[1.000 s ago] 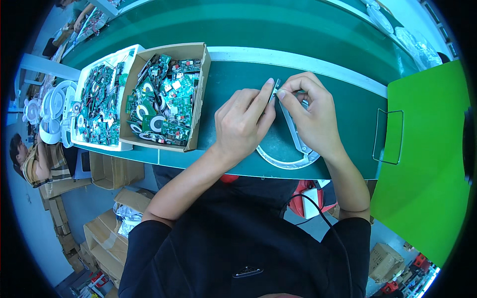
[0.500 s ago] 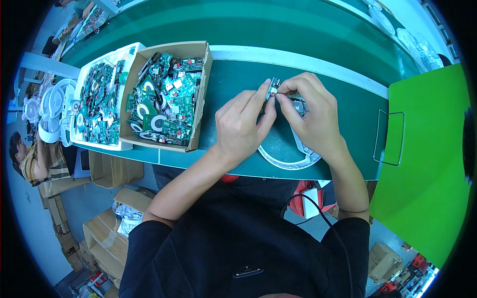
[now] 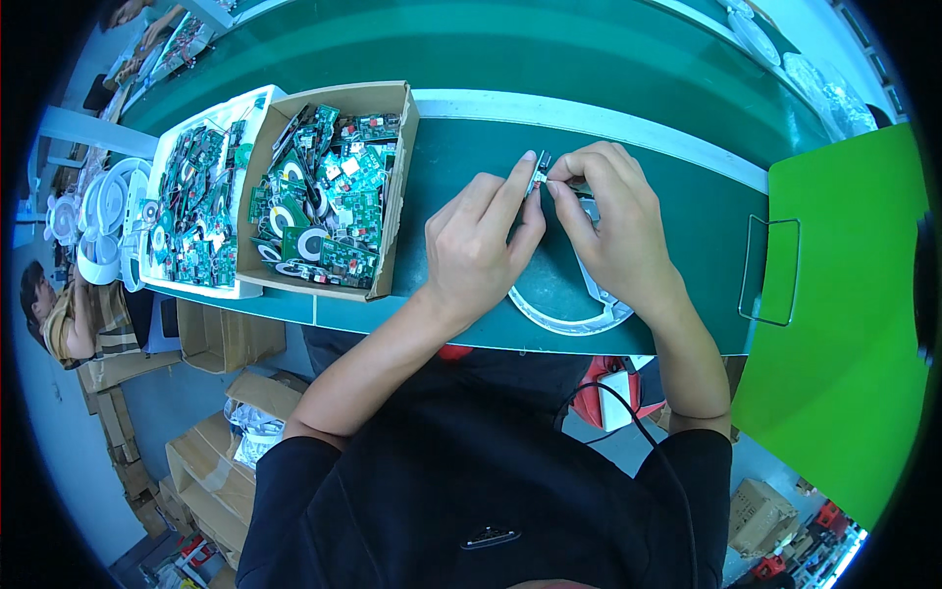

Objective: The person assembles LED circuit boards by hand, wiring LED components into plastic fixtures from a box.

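Board first: small board (image 3: 539, 175) sits between both hands, over the worktop (image 3: 461, 142), out past the white ring part (image 3: 569, 323). Left hand (image 3: 479, 240) has it from the left side, index finger running along it, thumb coming up from below. Left grip: narrow, pinching the board. Likely held that way to keep it steady and leave its right edge clear for the other hand.

Right hand (image 3: 616, 221) comes in from the opposite side. Right grip: narrow, thumb and index tips close together at the board's edge. Can't tell if they pinch the board or something thin on it; fingers cover the spot. Tip-only contact makes sense on a part that small, and a full-hand hold would block the view.

Ring part lies on the worktop below the hands, curved side toward the person, straight arm partly hidden under the right hand. Reads as parked close by, within easy reach.

Cardboard box (image 3: 405, 196) stands left of the left hand, loaded with loose circuit boards (image 3: 355, 211); its walls keep the pile from sliding over the worktop. White foam tray (image 3: 263, 110) of more boards sits just beside it, further left, so stock stays on one side and the working area gets the middle.
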Available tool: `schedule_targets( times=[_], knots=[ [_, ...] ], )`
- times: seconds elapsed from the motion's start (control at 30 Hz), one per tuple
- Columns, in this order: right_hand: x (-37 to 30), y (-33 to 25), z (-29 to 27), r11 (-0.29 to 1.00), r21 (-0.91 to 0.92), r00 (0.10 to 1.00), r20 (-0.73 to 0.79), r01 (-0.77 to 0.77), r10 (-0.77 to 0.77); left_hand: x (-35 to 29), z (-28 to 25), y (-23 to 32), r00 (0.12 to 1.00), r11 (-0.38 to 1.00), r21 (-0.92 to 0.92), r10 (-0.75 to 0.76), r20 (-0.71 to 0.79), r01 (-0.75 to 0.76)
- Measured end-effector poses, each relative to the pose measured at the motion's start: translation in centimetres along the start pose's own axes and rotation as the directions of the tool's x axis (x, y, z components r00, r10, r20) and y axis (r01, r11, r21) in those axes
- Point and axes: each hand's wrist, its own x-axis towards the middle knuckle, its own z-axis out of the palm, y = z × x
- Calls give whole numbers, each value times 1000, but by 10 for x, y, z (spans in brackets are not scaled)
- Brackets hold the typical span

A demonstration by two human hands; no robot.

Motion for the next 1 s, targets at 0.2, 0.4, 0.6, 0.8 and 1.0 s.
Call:
schedule_targets(
  times=[0.2,0.4,0.6,0.8,1.0],
  knots=[
    [0,1,-1,998,-60,999,18,29,-28,0,-1,0,1000,1000,22,19,15,-19],
    [-2,-5,-2,960,180,977,67,-213,204,0,-2,1,998,997,41,67,15,-68],
    [-2,-6,-4,845,374,923,118,-383,366,0,-3,5,998,999,-14,42,49,-41],
    [-1,-10,-5,835,366,911,132,-411,391,6,-4,2,998,998,-35,52,18,-52],
    [-2,-11,-4,841,371,918,123,-394,376,4,-6,3,999,993,-116,-16,30,19]
  ],
)
